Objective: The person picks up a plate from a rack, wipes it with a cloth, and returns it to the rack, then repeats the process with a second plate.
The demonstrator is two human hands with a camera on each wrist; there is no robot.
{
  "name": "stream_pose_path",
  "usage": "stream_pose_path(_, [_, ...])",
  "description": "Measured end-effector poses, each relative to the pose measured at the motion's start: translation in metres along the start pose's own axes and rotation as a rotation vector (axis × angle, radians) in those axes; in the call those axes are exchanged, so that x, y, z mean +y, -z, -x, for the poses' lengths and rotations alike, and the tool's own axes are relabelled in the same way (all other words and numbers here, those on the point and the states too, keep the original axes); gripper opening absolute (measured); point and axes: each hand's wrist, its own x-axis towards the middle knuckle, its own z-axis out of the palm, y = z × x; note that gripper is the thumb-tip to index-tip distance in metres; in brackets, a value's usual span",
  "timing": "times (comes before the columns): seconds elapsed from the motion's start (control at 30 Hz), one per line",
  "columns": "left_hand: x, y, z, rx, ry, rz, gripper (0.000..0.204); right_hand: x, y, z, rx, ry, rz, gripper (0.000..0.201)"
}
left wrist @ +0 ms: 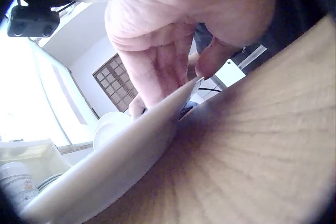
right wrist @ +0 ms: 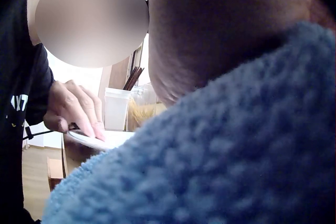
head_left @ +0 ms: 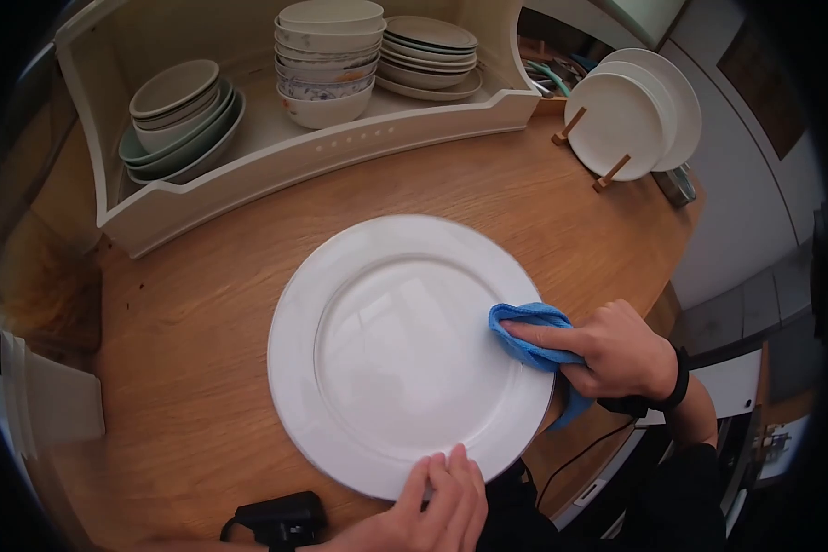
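Head view: the right hand (head_left: 621, 352) grips a blue cloth (head_left: 524, 314) against the white plate (head_left: 405, 350) on the surface (head_left: 184, 322). Fingers extended, the left hand (head_left: 443, 506) touches its near edge — likely for steadiness.

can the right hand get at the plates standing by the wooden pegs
Probably: nothing visible blocks the tabletop towards those plates, but the right hand grips a blue cloth it would likely release first.

Blue cloth (right wrist: 210, 155) up close, left hand (right wrist: 76, 106) beyond, probably on a white plate (right wrist: 116, 139).
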Motion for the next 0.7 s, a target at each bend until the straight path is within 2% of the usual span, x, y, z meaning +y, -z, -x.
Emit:
stream_pose_path(0.07, [-0.001, 0.001, -0.001, 0.083, -0.101, 0.101, 0.031, 0.004, -0.002, -0.004, 0.023, 0.062, -0.014, 0.077])
stream_pose_path(0.13, [-0.001, -0.005, -0.003, 0.087, -0.118, 0.129, 0.031, 0.004, 0.000, -0.007, 0.014, 0.072, -0.022, 0.078])
stream_pose_path(0.2, [0.006, -0.029, -0.001, 0.224, -0.108, 0.285, 0.014, 0.006, -0.001, -0.008, 0.005, 0.081, -0.030, 0.078])
stream_pose_path(0.23, [0.006, -0.022, -0.001, 0.224, -0.107, 0.285, 0.014, 0.008, -0.002, -0.009, -0.005, 0.091, -0.067, 0.078])
stream_pose_path(0.3, [0.006, 0.000, 0.000, 0.076, -0.038, 0.141, 0.032, 0.010, -0.003, -0.007, -0.014, 0.109, -0.103, 0.078])
stream_pose_path(0.4, [0.010, -0.001, 0.001, 0.081, 0.000, 0.145, 0.033, 0.002, -0.004, 0.005, -0.006, 0.131, -0.184, 0.076])
stream_pose_path(0.5, [0.010, 0.001, 0.000, 0.071, 0.011, 0.157, 0.033, -0.015, -0.007, 0.024, -0.166, 0.124, -0.193, 0.085])
stream_pose_path(0.6, [0.009, 0.001, -0.002, 0.077, 0.009, 0.150, 0.032, -0.031, -0.020, 0.039, -0.248, 0.319, -0.378, 0.085])
stream_pose_path(0.7, [0.007, 0.001, -0.003, 0.076, -0.023, 0.147, 0.031, -0.057, -0.032, 0.041, -0.173, 0.391, -0.404, 0.083])
